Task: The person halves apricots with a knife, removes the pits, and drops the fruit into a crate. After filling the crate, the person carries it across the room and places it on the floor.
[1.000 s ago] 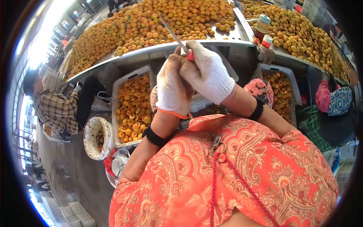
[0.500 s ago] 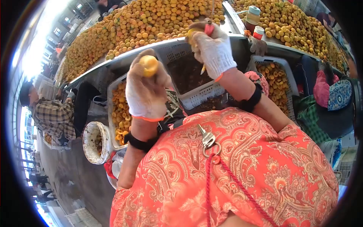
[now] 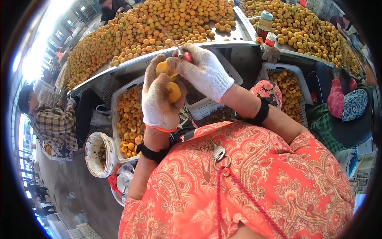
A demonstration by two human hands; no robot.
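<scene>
My left hand (image 3: 156, 104), in a stained white knit glove, is closed around an apricot (image 3: 173, 91) that shows as two orange pieces, one above the other. My right hand (image 3: 207, 71), gloved the same way, grips a small knife (image 3: 187, 57) by its red handle, the thin blade pointing up and to the left. The right fingertips meet the upper apricot piece at the left hand. Below the hands, a grey crate (image 3: 207, 102) is partly covered. To the left, a white crate (image 3: 115, 119) holds apricot halves (image 3: 129, 137).
Whole apricots (image 3: 159, 20) are heaped on a metal-edged table (image 3: 246, 24). A jar (image 3: 265, 20) and red-labelled bottle (image 3: 270, 39) stand on it. A second crate (image 3: 304, 85) of halves is at right, a dirty white bucket (image 3: 113, 153) at left. Co-workers sit on both sides.
My right hand has come left and down to meet my left hand. The apricot, earlier held up in my left palm, now shows as two pieces between the fingers.
</scene>
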